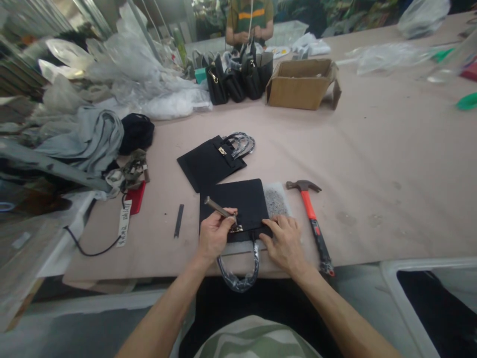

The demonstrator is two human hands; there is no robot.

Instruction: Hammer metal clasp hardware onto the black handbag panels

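A black handbag panel lies in front of me, its plastic-wrapped handle hanging over the table's front edge. My left hand is closed around a metal punch, which leans at a slant above the gold-coloured clasp. Whether its tip touches the clasp I cannot tell. On the panel's right edge rest the fingers of my right hand, spread and pressing down. Beneath the panel sits a speckled slab. To the right lies a claw hammer with a red and black handle.
Another black bag piece lies just beyond. A dark metal strip is at the left, near a red object. Farther back stand black handbags and a cardboard box. Plastic bags pile up at left; a person is opposite.
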